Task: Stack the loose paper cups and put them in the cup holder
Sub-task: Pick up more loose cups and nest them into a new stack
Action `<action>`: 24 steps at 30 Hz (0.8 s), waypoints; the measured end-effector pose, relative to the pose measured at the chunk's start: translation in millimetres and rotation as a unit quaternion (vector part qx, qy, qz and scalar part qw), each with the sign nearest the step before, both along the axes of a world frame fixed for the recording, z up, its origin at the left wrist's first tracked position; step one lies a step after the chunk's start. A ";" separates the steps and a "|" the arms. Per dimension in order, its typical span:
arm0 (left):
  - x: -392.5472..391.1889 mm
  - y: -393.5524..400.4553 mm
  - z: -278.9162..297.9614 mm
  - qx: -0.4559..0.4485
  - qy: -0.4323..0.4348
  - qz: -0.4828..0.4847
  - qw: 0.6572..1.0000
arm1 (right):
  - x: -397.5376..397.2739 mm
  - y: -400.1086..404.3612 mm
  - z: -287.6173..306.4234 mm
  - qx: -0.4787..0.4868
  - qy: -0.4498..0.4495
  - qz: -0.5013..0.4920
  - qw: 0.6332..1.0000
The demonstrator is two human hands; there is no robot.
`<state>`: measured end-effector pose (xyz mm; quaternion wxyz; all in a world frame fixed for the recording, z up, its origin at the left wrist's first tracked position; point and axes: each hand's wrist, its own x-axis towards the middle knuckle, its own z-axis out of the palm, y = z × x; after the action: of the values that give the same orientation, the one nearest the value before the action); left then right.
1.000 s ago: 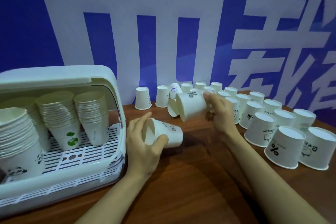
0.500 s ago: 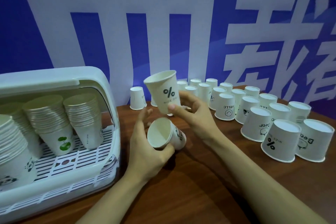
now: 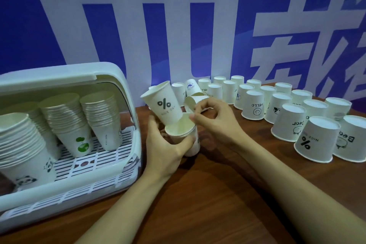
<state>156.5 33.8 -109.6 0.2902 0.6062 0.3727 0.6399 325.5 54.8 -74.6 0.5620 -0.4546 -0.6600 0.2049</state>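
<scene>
Now that your right hand (image 3: 213, 117) has dropped the % cup (image 3: 164, 105) into the cup (image 3: 183, 131) your left hand (image 3: 166, 148) grips, fingers loosely curled and empty, press it home.

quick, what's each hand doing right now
Left hand: holding the lower cup, which the % cup is entering.
Right hand: fingers curled, touching the lower cup's rim; a real grip cannot be told.

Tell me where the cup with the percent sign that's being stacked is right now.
In the head view, the percent-sign cup sits centre-left, tilted, its base entering the cup held by the left hand, just right of the cup holder.
</scene>
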 end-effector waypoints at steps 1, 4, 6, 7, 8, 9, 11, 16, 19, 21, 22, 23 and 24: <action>0.3 -0.4 -0.3 0.000 0.003 -0.003 1.000 | 0.1 -0.5 -0.3 -0.007 0.006 0.017 1.000; -0.4 -1.5 -1.4 0.006 0.023 -0.005 1.000 | -1.2 -5.2 0.7 -0.019 0.035 0.058 0.997; -1.8 0.2 -3.8 0.010 0.025 -0.003 1.000 | -4.4 -9.0 2.9 -0.034 0.034 0.070 0.996; -1.5 1.3 -5.2 0.010 0.025 -0.003 1.000 | -6.7 -10.2 4.2 -0.041 0.028 0.068 0.996; -1.0 2.7 -6.9 0.006 0.025 -0.003 1.000 | -9.2 -11.5 6.1 -0.043 0.026 0.059 0.997; -0.3 4.0 -8.0 0.000 0.025 -0.004 1.000 | -11.4 -12.4 8.4 -0.040 0.031 0.048 0.998; 0.7 5.9 -7.6 -0.007 0.021 -0.001 1.000 | -13.6 -13.0 12.3 -0.024 0.038 0.025 0.999; 1.0 6.5 -7.8 0.004 0.004 0.007 1.000 | -10.0 -18.4 11.0 0.020 0.016 0.037 0.999; 3.5 6.7 -11.1 0.016 0.025 -0.004 1.000 | -15.2 -21.5 14.0 0.074 -0.082 0.023 0.994; 2.9 7.6 -12.8 0.022 0.038 -0.005 0.999 | -20.6 -20.8 11.6 0.097 -0.109 -0.012 0.989; 2.1 7.7 -13.1 0.019 0.040 -0.004 0.999 | -22.3 -20.1 8.6 0.098 -0.116 -0.030 0.988; 1.4 7.3 -13.0 0.012 0.035 -0.002 0.999 | -23.0 -19.3 4.4 0.087 -0.125 -0.044 0.987; 0.5 6.3 -12.5 0.000 0.022 -0.001 1.000 | -22.4 -18.3 0.0 0.065 -0.140 -0.054 0.986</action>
<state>157.0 40.1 -122.0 0.2828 0.6206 0.3784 0.6258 303.1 36.5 -74.6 0.5026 -0.4763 -0.7185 0.0650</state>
